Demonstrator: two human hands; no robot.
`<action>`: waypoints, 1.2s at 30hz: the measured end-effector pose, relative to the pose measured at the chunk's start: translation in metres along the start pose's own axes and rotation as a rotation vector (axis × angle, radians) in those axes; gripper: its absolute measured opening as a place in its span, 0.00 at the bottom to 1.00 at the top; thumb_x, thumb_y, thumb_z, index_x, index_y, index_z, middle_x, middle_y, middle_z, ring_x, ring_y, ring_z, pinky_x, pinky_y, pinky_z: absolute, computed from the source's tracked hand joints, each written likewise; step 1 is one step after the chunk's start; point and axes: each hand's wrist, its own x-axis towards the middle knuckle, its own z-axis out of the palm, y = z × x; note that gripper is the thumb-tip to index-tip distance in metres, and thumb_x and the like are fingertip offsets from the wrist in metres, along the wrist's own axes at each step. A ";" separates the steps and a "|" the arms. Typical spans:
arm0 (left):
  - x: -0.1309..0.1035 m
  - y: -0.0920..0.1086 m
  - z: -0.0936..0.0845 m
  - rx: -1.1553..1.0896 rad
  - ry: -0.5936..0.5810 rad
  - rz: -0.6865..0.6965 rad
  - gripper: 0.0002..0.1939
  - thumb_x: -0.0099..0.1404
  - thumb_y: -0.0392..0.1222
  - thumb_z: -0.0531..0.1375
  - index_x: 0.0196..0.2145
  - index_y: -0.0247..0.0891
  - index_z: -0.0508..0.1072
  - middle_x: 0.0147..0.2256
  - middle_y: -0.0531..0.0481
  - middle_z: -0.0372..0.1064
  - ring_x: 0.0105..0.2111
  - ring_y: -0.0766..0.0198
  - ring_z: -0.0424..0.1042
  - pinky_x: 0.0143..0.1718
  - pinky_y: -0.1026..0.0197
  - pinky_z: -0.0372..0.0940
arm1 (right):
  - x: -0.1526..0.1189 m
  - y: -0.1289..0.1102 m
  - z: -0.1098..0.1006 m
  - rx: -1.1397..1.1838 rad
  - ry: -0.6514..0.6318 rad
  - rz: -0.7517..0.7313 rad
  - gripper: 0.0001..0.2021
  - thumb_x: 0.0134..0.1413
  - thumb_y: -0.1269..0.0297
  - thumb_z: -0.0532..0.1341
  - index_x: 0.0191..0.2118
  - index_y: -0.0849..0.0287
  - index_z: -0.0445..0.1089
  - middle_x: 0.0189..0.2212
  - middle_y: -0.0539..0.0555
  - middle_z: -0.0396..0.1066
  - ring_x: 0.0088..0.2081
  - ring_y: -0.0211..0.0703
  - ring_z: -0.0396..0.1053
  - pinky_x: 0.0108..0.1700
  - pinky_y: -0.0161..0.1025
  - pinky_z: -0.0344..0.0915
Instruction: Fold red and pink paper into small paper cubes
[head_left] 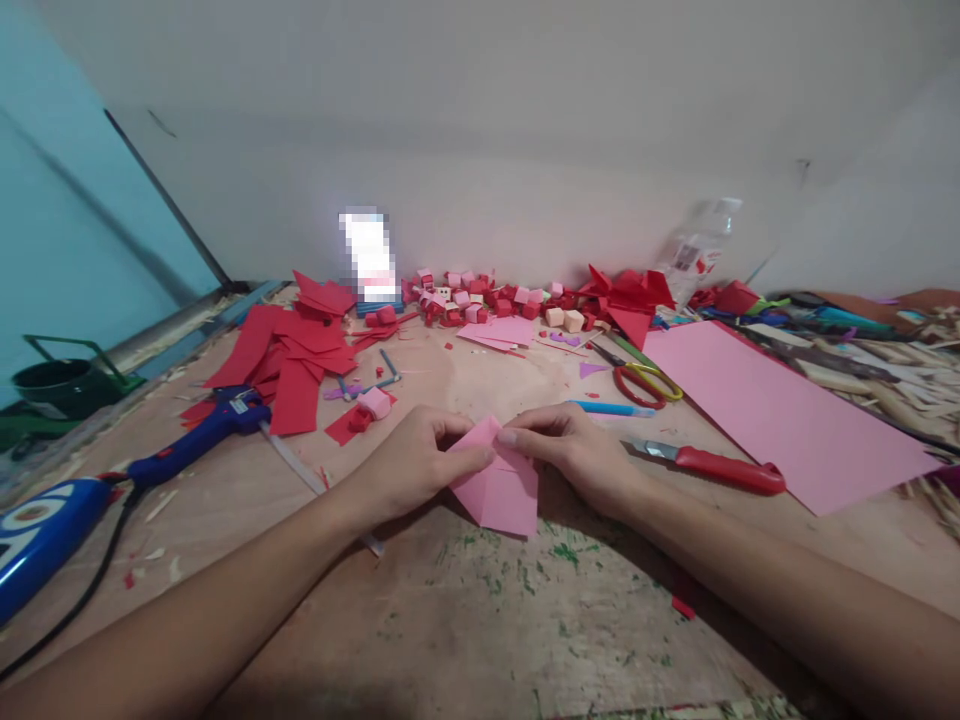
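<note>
A folded piece of pink paper (504, 498) is held up between both hands, just above the wooden table. My left hand (424, 462) pinches its left side, with the thumb lying across the front. On the upper right edge, my right hand (574, 450) grips the same paper between thumb and fingers. Creases run down the paper, and its top comes to a point. Behind my right hand lies a blue pen (611, 409). A red-handled knife (724, 468) rests to the right of that hand.
Red paper strips (300, 360) and a blue glue gun (195, 435) lie at left. Small red and pink paper cubes (480, 297) line the back near a lit phone (369, 255). Scissors (641, 380), a pink sheet (780, 420) and a plastic bottle (697, 255) are at right.
</note>
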 end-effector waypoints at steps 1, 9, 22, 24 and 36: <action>0.000 0.000 0.000 0.000 -0.006 0.009 0.13 0.61 0.43 0.59 0.21 0.35 0.68 0.22 0.56 0.56 0.24 0.68 0.55 0.24 0.64 0.48 | 0.000 0.000 0.000 0.004 0.005 -0.001 0.13 0.50 0.56 0.68 0.23 0.59 0.77 0.20 0.49 0.66 0.26 0.38 0.57 0.29 0.38 0.53; 0.000 0.001 0.001 0.036 -0.026 0.021 0.13 0.61 0.42 0.58 0.21 0.35 0.67 0.22 0.57 0.53 0.24 0.69 0.53 0.24 0.65 0.47 | 0.001 0.003 0.002 0.071 0.039 -0.012 0.08 0.47 0.61 0.68 0.25 0.60 0.78 0.24 0.50 0.70 0.28 0.38 0.61 0.30 0.37 0.54; -0.002 0.002 0.004 0.031 -0.047 0.020 0.11 0.61 0.40 0.57 0.22 0.34 0.68 0.22 0.56 0.54 0.25 0.68 0.53 0.24 0.64 0.47 | 0.003 0.005 0.005 0.092 0.080 -0.036 0.08 0.48 0.60 0.67 0.27 0.61 0.77 0.23 0.49 0.70 0.26 0.37 0.61 0.30 0.36 0.57; -0.003 0.002 0.004 0.030 -0.053 0.019 0.11 0.61 0.40 0.57 0.23 0.34 0.69 0.22 0.56 0.55 0.25 0.68 0.54 0.25 0.64 0.47 | 0.004 0.005 0.005 0.082 0.093 -0.042 0.08 0.48 0.60 0.67 0.26 0.61 0.76 0.22 0.49 0.69 0.26 0.37 0.61 0.30 0.36 0.57; -0.001 0.007 0.001 -0.074 0.199 -0.016 0.15 0.63 0.49 0.60 0.30 0.34 0.77 0.27 0.50 0.70 0.26 0.64 0.67 0.24 0.66 0.59 | 0.000 0.001 0.003 0.045 0.043 -0.003 0.13 0.49 0.54 0.68 0.27 0.61 0.77 0.24 0.51 0.70 0.27 0.38 0.61 0.29 0.36 0.55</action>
